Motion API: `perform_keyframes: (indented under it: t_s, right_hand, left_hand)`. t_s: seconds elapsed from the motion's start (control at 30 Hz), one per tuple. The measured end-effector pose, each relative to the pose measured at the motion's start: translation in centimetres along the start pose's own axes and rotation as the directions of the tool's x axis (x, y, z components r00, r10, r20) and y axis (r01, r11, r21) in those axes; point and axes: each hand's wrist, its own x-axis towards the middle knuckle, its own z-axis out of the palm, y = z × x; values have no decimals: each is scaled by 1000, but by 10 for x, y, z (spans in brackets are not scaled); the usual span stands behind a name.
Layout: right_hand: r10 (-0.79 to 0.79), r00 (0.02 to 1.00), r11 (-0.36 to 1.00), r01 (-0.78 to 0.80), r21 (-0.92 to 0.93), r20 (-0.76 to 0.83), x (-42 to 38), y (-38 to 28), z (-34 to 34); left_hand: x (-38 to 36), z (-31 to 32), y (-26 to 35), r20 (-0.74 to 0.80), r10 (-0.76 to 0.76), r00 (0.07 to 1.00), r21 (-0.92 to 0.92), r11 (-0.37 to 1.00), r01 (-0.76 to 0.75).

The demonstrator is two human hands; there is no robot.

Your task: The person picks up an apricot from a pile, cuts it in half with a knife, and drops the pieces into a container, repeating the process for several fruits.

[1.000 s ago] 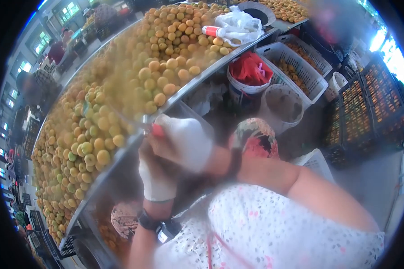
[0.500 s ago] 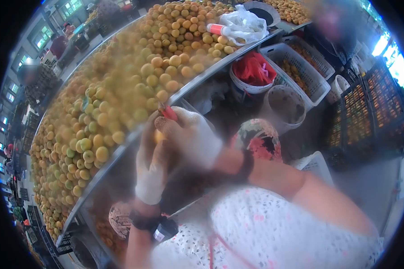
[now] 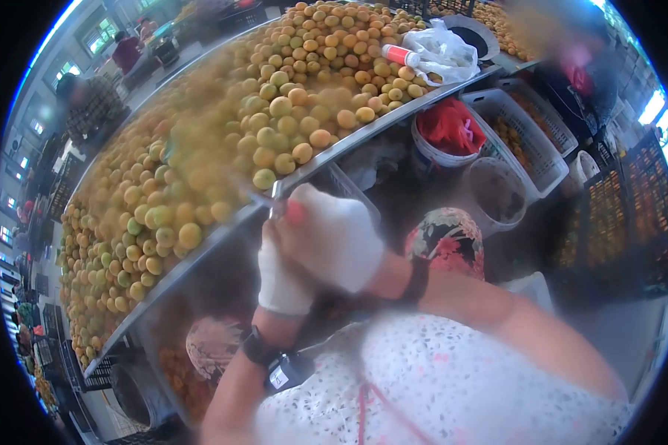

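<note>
My right hand, in a white glove, is closed around a small red-handled knife. Its thin metal end is blurred and points left, towards the metal edge of the table. Just below, my left hand, also gloved, is curled and pressed against the right. An orange fruit showed between the hands a moment ago; now the fingers hide that spot. Beyond both hands a big heap of yellow-orange apricots covers the table.
The table's metal rim runs diagonally past my hands. Under it on the right are a bucket with red plastic, a pale bucket and a white crate. Dark stacked crates hold fruit. Another person is at the upper right.
Both hands have shifted slightly right in the view, and the knife's metal end now points out to the left. The orange fruit between the hands has gone out of sight. The view has turned a little.
</note>
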Motion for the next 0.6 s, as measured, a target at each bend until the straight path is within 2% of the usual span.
perform_keyframes:
  t_s: [0.03, 0.07, 0.1, 0.13, 0.17, 0.2, 0.27, 0.3, 0.33, 0.37, 0.4, 0.43, 0.47, 0.53, 0.57, 0.6]
  right_hand:
    - [-27, 999, 999, 28, 46, -22, 1, 1, 3]
    - [-32, 999, 998, 33, 50, -21, 2, 2, 5]
    - [159, 987, 954, -147, 261, -23, 4, 1, 6]
    - [345, 938, 833, -312, 457, 12, 5, 1, 6]
    - [351, 936, 833, -316, 455, 7, 8, 3, 6]
    - [413, 909, 688, -354, 634, 59, 11, 8, 2]
    - [492, 851, 298, -362, 883, 183, 12, 17, -6]
    - [497, 827, 305, -448, 840, 261, 14, 14, -18]
    - [504, 826, 310, -445, 840, 252, 13, 19, -13]
    - [351, 936, 577, -227, 785, 12, 10, 24, -2]
    - [126, 974, 768, 24, 640, -188, 13, 20, -1]
    - [462, 844, 244, -417, 876, 273, 15, 11, -13]
    - [460, 845, 246, -418, 874, 275, 15, 11, -11]
    - [413, 832, 247, -493, 834, 370, 14, 9, -6]
    - [413, 831, 247, -497, 832, 373, 14, 8, -6]
    - [397, 868, 439, -464, 769, 297, 12, 7, -6]
  left_hand:
    - [11, 1, -7, -275, 130, 953, 149, 985, -91]
    - [11, -2, -2, -275, 135, 952, 150, 984, -97]
    - [6, 6, 7, -262, 55, 964, 91, 995, -32]
    - [3, 8, 16, -243, -31, 969, 36, 999, 41]
    - [3, 2, 21, -224, 3, 975, 44, 999, 7]
    - [-4, 10, 27, -233, 1, 973, 79, 997, 18]
    - [-12, 25, 28, -183, 88, 979, 96, 993, -72]
    - [-14, 39, 26, -201, 112, 973, 117, 989, -90]
    - [-12, 37, 26, -195, 102, 976, 117, 990, -80]
    - [-12, 29, 29, -125, 78, 989, 231, 972, -48]
    - [-12, 20, 32, -60, 52, 997, 343, 939, -28]
    - [-10, 12, 33, 118, 107, 987, 719, 676, -159]
    - [-11, 6, 32, 118, 110, 987, 718, 677, -162]
    - [-16, 14, 26, -50, 53, 997, 450, 893, -25]
    - [-17, 12, 27, -56, 30, 998, 456, 890, -1]
    - [-21, 18, 22, -61, 28, 998, 450, 893, 2]
